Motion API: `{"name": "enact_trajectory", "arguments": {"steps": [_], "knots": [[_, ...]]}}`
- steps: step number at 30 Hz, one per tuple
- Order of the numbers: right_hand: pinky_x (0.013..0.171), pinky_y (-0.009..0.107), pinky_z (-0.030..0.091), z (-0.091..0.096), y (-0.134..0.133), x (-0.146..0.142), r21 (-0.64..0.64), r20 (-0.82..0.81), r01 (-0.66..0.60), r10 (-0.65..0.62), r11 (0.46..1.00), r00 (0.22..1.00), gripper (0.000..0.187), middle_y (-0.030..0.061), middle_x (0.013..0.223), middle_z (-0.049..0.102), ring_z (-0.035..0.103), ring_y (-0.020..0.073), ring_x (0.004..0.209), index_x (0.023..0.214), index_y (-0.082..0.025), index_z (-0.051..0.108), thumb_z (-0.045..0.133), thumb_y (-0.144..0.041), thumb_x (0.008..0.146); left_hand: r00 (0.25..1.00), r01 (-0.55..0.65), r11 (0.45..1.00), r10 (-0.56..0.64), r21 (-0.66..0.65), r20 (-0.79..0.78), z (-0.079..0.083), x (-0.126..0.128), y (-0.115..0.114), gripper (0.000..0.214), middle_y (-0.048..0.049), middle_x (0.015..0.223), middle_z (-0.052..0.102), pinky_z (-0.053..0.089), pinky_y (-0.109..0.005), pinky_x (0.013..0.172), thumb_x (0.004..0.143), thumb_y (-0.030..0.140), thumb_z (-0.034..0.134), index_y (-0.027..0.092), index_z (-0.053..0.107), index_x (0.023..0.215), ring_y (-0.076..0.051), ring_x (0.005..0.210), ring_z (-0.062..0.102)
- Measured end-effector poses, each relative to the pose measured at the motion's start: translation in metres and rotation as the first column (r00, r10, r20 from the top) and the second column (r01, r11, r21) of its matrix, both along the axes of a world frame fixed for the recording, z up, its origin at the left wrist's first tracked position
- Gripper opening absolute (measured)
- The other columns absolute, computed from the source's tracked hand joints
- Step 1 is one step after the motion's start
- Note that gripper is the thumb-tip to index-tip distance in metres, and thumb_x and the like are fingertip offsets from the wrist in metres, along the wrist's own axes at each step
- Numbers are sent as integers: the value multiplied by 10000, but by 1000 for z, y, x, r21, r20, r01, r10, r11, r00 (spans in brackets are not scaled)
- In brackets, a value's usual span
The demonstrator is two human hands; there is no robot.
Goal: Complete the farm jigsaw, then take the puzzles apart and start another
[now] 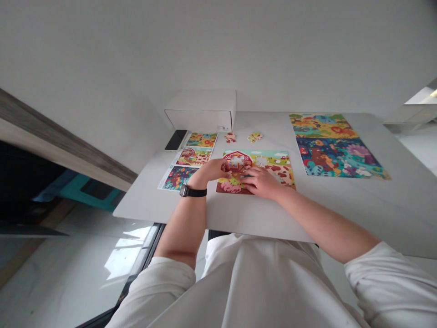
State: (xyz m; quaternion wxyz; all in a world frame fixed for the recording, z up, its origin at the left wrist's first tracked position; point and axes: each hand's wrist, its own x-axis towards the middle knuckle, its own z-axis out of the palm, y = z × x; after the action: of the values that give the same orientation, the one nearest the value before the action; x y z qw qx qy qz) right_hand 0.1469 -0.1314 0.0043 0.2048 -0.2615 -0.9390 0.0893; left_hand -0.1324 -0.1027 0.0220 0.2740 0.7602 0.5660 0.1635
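Observation:
A farm jigsaw puzzle (282, 156) with a red barn and a spotted cow lies on the white table in front of me. Grey gaps show in it, at the barn, to the right of the barn roof and at the cow. Over its left side, my left hand (215, 169) is closed, fingertips pressed together at the barn; whatever they pinch is hidden. My right hand (262, 182) rests on the puzzle's middle with its fingers stretched out. Beyond the puzzle lie a loose reddish puzzle piece (230, 137) and some yellow-green puzzle pieces (255, 136).
Left of the puzzle is a picture sheet (195, 156) with three scenes, partly behind my left forearm. A phone (176, 140) lies beside it, before a white box (201, 119). Two assembled puzzles, a savanna one (322, 126) and a dark blue forest one (336, 157), lie right.

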Motion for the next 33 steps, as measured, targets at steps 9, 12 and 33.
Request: {"name": "enact_trajectory", "arguments": {"steps": [9, 12, 33], "knots": [[1104, 528, 500, 1, -1, -2, 8, 3, -4, 4, 1000, 1000, 245, 131, 1249, 774, 636, 323, 1247, 1203, -255, 846, 706, -262, 1003, 978, -109, 994, 110, 20, -178, 8, 15, -7, 219, -29, 845, 744, 407, -293, 654, 788, 387, 809, 210, 739, 897, -199, 751, 638], [1094, 512, 501, 3, 3, -2, -4, 21, -6, 6, 1000, 1000, 248, 117, 1242, 782, 649, 313, 1236, 1187, -263, 848, 700, -214, 995, 962, -135, 990, 143, 46, -231, 10, 19, -9, 225, -46, 852, 751, 390, -299, 640, 807, 402, 812, 208, 745, 900, -205, 734, 636], [955, 337, 527, 38, 54, 55, -94, 94, 460, -452, 883, 887, 304, 72, 1067, 852, 773, 239, 997, 1153, -264, 836, 545, -301, 1074, 871, -478, 826, 401, 298, 285, 24, 43, -17, 561, -20, 576, 616, 372, -296, 624, 1072, 562, 434, 205, 696, 727, -194, 609, 608]]}}
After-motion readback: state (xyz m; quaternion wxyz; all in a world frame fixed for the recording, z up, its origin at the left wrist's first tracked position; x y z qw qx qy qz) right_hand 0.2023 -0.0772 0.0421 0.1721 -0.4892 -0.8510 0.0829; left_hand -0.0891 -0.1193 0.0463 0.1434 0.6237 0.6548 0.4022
